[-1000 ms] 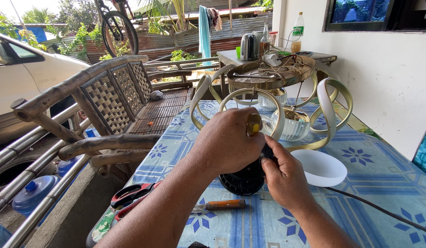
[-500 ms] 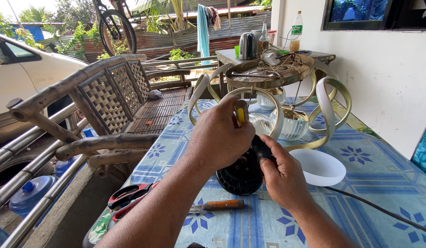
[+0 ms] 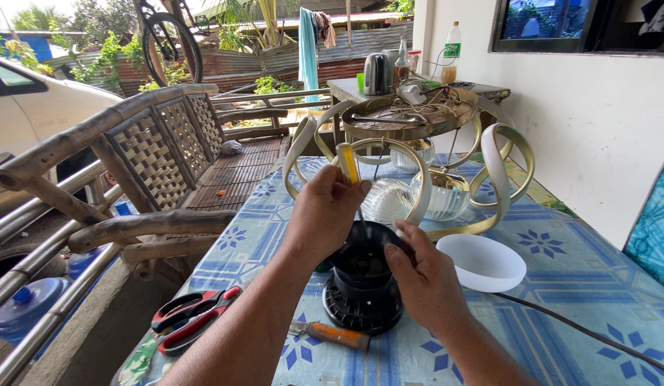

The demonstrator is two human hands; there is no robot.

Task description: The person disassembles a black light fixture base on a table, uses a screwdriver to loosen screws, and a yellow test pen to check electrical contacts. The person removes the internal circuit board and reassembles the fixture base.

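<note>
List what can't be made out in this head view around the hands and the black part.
- Screwdriver: its tip is hidden inside the black round part, behind the left hand.
- Black round part's right side: covered by the right hand.
- Cutters with red handles: blades run off toward the bottom edge.
- Black cable: its end leaves the right edge.
- Orange-handled tool: kind unclear, too small.

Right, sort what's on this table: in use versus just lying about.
In use: yellow-handled screwdriver in the left hand; black round part steadied by the right hand.
Lying about: red-handled shears, orange-handled tool, white bowl, gold light fitting.
</note>
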